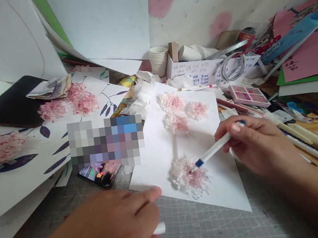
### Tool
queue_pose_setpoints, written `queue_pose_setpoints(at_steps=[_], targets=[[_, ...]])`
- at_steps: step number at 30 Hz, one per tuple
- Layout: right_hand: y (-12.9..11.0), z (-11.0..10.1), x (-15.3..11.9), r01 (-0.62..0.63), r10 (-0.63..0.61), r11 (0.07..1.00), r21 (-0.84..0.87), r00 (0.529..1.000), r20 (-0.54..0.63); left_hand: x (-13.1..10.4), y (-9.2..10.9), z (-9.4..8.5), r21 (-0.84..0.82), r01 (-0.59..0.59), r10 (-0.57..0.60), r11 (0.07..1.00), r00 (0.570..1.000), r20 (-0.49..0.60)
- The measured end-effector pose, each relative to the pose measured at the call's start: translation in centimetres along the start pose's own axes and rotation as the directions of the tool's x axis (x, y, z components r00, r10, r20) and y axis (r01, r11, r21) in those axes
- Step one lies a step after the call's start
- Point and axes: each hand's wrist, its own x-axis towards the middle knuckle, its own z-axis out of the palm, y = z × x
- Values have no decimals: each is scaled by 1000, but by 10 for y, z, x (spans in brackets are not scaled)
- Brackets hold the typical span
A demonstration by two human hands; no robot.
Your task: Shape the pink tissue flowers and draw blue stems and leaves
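My right hand point(252, 141) grips a white pen point(215, 148) with blue ends, held at a slant. Its tip meets the pink middle of a crinkled paper flower point(181, 176) with white, dark-flecked petals. That flower sits on the lower part of a white sheet point(157, 150); three smaller pink-and-white paper flowers point(176, 101) cluster higher up. My left hand point(131, 220) lies over the sheet's lower left corner, index finger reaching towards the paper. Below that finger, its thumb and fingers close round a white cylindrical thing point(159, 228), mostly hidden.
A grey gridded cutting mat point(202, 226) lies underneath. On the left are a lit phone point(102, 175), sheets with pink paper flowers point(71, 103), and a black folder point(7, 103). Paper cups point(159, 60), a pink palette point(249, 94) and several pens point(315, 149) stand or lie behind and right.
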Motion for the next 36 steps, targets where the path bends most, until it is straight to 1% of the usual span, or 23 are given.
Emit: queue_pose_setpoints(at_steps=[1,2,3,6,7,8,11,12,13,16,17,18,21,22,23,26,27,28,29,31,32,34,36], targets=[[-2,0,0,3,-2,1000,18,999,-42,0,0,-1,-5,-7,7,1000,1000,9],[-3,1,0,4,-3,1000,25,999,-54,0,-1,-2,-10,-14,14,1000,1000,18],[-4,2,-2,2,-2,1000,13,1000,-28,1,-1,-3,-15,-18,19,1000,1000,24],[-2,5,-5,-7,18,997,-82,991,134,2,-1,-5,-29,-14,15,999,1000,18],[-1,5,-6,-7,22,995,-101,988,150,2,-1,-5,-27,-11,11,1000,1000,17],[0,6,-5,-7,21,995,-101,991,131,2,-1,-5,-22,-8,8,1000,1000,22],[1,6,-1,-27,26,999,-18,999,-33,2,0,-6,-16,-10,11,1000,999,49],[1,6,0,-26,26,1000,5,998,-57,2,0,-6,-19,-10,11,1000,999,52],[1,6,0,-24,25,1000,8,999,-43,2,0,-6,-19,-8,9,1000,999,51],[3,5,-2,-4,10,998,-60,995,95,2,0,-6,-8,-1,1,1000,999,46],[4,5,-2,-1,10,997,-79,994,109,2,0,-6,-6,0,0,1000,999,46],[5,5,-2,-1,8,997,-79,996,87,3,0,-6,-7,0,1,1000,999,46],[4,4,0,-1,0,1000,-16,998,-68,3,0,-6,-20,-2,2,1000,999,38],[4,4,1,2,-2,1000,3,996,-87,3,0,-6,-26,-1,2,1000,999,36],[4,4,1,2,-1,1000,8,998,-68,3,0,-6,-28,0,1,1000,999,36],[6,4,0,-7,10,999,-52,997,74,3,1,-7,-21,4,-3,1000,999,54],[6,3,0,-6,12,997,-73,996,86,3,1,-7,-14,4,-3,1000,998,58],[7,4,0,-6,12,997,-81,998,66,3,1,-7,-11,3,-2,1000,999,54],[7,4,0,-7,8,998,-70,1000,19,2,1,-6,-12,0,0,1000,999,43],[6,5,1,-3,2,1000,-5,996,-85,1,1,-5,-25,-1,1,1000,1000,15],[5,6,1,2,1,1000,27,994,-105,1,1,-5,-31,0,0,1000,1000,5],[5,7,0,-7,8,999,32,999,-51,1,0,-4,-37,1,-1,999,1000,7],[4,7,0,-19,20,1000,-23,999,30,1,0,-4,-31,-3,4,1000,1000,18]])
